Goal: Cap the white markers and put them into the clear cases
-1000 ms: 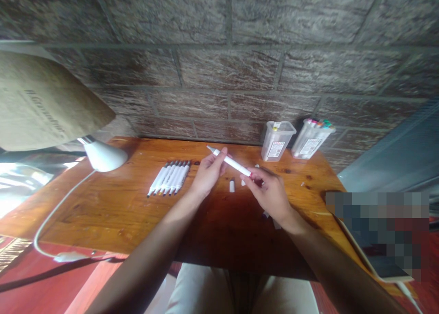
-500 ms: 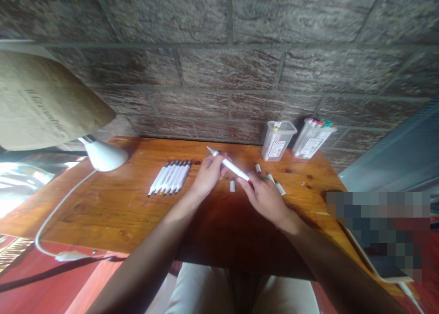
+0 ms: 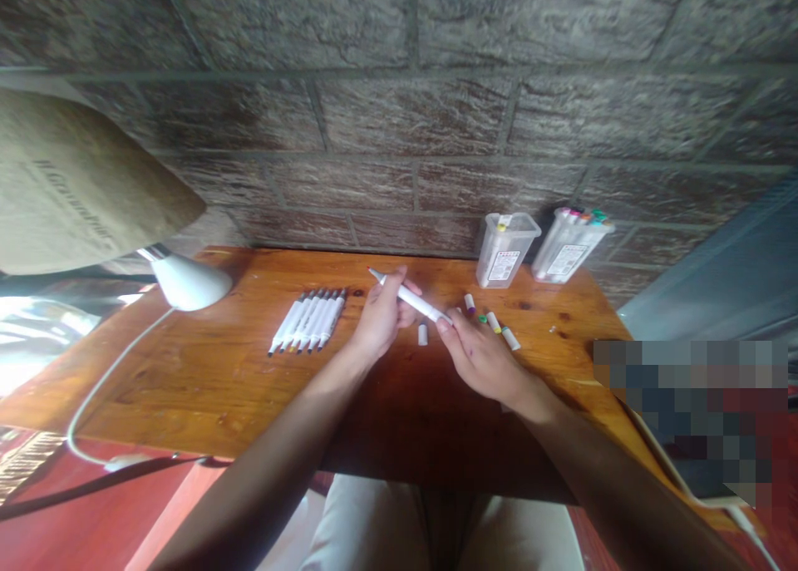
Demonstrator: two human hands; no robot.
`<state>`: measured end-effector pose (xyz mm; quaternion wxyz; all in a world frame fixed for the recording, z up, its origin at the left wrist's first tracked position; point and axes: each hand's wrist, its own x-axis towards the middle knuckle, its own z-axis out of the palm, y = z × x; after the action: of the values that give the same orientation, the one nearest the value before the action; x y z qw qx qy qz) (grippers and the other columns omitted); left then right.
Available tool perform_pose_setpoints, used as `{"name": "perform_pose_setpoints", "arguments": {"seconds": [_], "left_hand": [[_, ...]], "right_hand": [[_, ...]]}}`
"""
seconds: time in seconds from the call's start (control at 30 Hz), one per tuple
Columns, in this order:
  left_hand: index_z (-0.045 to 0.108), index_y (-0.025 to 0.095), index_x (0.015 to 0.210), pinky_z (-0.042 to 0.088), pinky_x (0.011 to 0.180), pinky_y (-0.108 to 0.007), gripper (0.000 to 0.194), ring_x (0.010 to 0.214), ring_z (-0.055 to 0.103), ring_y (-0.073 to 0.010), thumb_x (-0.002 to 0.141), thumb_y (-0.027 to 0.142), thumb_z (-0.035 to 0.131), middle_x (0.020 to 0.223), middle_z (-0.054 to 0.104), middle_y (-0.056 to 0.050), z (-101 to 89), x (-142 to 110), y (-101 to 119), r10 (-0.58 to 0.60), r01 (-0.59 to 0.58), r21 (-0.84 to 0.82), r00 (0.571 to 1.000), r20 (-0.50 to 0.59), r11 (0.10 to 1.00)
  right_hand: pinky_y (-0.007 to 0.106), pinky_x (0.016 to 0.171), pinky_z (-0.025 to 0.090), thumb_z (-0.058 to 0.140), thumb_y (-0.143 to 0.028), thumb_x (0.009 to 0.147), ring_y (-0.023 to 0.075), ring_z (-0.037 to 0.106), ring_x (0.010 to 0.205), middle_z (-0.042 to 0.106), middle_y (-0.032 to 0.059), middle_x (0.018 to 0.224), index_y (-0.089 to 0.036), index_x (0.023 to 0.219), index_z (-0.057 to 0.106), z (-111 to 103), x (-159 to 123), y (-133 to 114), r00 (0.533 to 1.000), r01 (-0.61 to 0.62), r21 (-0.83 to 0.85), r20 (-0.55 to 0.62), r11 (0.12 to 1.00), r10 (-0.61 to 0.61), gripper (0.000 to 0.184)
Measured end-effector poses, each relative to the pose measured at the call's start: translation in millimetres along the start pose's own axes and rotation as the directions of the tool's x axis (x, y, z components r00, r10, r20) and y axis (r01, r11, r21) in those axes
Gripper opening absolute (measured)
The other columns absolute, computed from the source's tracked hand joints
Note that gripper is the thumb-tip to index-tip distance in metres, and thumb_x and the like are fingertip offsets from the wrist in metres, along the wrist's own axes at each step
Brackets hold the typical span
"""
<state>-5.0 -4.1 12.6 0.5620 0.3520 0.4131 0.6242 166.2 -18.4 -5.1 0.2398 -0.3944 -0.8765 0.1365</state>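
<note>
A white marker (image 3: 421, 302) slants between my two hands above the table, its upper left end reddish. My left hand (image 3: 382, 313) is closed round the barrel near that end. The fingers of my right hand (image 3: 483, 351) are closed on the marker's lower right end and hide it. Under the marker, between the hands, a loose white cap (image 3: 422, 335) stands out on the wood. Several more caps (image 3: 494, 322) lie just beyond my right hand, with purple and yellow edges showing. To the left of my left hand, several white markers (image 3: 308, 322) lie side by side in a row.
Two clear plastic boxes stand at the back right: one box (image 3: 504, 259) with a yellow-ended marker, the other box (image 3: 564, 251) with several markers. A lamp (image 3: 190, 280) is at the left of the wooden table (image 3: 205, 371). A blurred-out device (image 3: 692, 438) lies at the right edge.
Red now shows at the marker's upper left end; before, that end looked pale and red showed by my right hand. My right hand has shifted slightly, uncovering more of the caps.
</note>
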Motion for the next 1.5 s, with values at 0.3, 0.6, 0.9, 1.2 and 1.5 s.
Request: {"name": "perform_pose_setpoints", "arguments": {"seconds": [0.3,0.6,0.9,1.2,1.5], "left_hand": [[0.051,0.017,0.058,0.019,0.034,-0.018,0.035,0.031,0.025,-0.0049,0.083,0.041,0.058,0.037,0.027,0.010,4.9,2,-15,0.084,-0.081,0.027,0.976,-0.198,0.996],[0.048,0.019,0.060,0.020,0.035,-0.019,0.035,0.032,0.026,-0.0059,0.086,0.040,0.054,0.038,0.028,0.009,8.4,-2,-17,0.100,-0.091,0.057,0.979,-0.177,0.994],[0.051,0.018,0.059,0.020,0.036,-0.020,0.050,0.034,0.029,-0.0068,0.089,0.058,0.051,0.039,0.032,0.007,-14.4,21,-5,0.193,-0.143,0.259,0.965,-0.179,0.955],[0.048,0.018,0.062,0.026,0.041,-0.019,0.028,0.040,0.032,-0.0073,0.082,0.035,0.058,0.046,0.034,0.008,-36.3,25,10,0.086,-0.073,0.365,0.996,-0.019,0.928],[0.049,0.018,0.065,0.050,0.058,-0.025,0.046,0.047,0.049,-0.0093,0.082,0.058,0.064,0.053,0.048,0.004,-34.5,23,10,0.125,-0.140,0.283,0.990,0.073,0.949]], "right_hand": [[0.029,0.060,0.038,0.027,-0.033,0.104,0.0224,0.062,0.068,0.067,0.0084,0.076,-0.019,0.097,0.051,12,2,-6,0.996,-0.088,-0.020,0.019,0.996,0.088,0.030],[0.030,0.066,0.041,0.025,-0.035,0.105,0.0228,0.064,0.074,0.067,0.0090,0.079,-0.019,0.095,0.052,13,4,-4,0.998,-0.053,0.081,-0.020,0.995,0.054,0.033],[0.028,0.062,0.041,0.043,-0.041,0.101,0.0159,0.057,0.058,0.061,0.0012,0.063,-0.019,0.078,0.064,-27,14,43,0.924,-0.075,0.127,-0.363,0.989,0.116,0.038],[0.036,0.090,0.045,0.060,-0.029,0.091,0.0241,0.064,0.089,0.076,0.0063,0.090,-0.019,0.089,0.074,-9,19,56,0.965,-0.007,-0.124,-0.261,0.992,-0.026,0.017],[0.031,0.079,0.049,0.059,-0.031,0.090,0.0224,0.067,0.086,0.077,0.0057,0.084,-0.022,0.086,0.077,5,29,46,0.979,-0.196,-0.216,-0.088,0.956,0.181,0.020]]}}
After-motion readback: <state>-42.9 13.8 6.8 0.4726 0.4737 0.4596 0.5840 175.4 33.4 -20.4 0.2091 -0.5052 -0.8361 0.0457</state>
